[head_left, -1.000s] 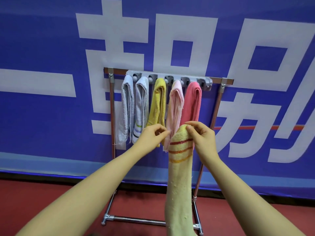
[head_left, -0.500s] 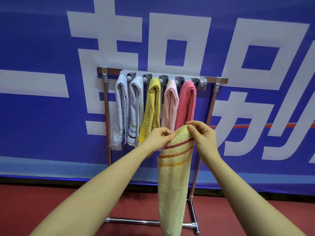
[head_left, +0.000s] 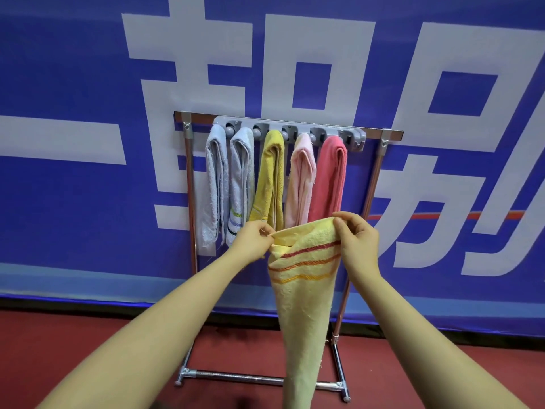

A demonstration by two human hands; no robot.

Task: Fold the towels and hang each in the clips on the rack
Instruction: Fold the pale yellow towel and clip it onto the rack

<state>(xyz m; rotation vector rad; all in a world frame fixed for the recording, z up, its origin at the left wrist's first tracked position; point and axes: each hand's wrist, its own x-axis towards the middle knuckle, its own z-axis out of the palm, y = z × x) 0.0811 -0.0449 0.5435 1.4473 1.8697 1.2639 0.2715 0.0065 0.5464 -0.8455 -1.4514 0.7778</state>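
Two hands pinching the pale yellow towel (head_left: 303, 290), left hand (head_left: 253, 240) gripping its left top edge, right hand (head_left: 358, 240) its right (rest is hanging below).

Six towels: five hanging (head_left: 216, 184) (head_left: 241, 184) (head_left: 269, 178) (head_left: 300, 184) (head_left: 328, 178), one pale yellow towel (head_left: 303, 305) held; one rack (head_left: 380, 160); two hands (head_left: 250, 242) (head_left: 358, 240)

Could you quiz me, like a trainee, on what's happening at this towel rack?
1. How many towels already hang on the rack?
2. True or false: the pale yellow striped towel is held by one hand only.
3. Which hanging towel is nearest the free clip: A grey, B mustard, C red?

Key: 1. Five. 2. False: the left hand and right hand both pinch its top edge. 3. C, the red towel.
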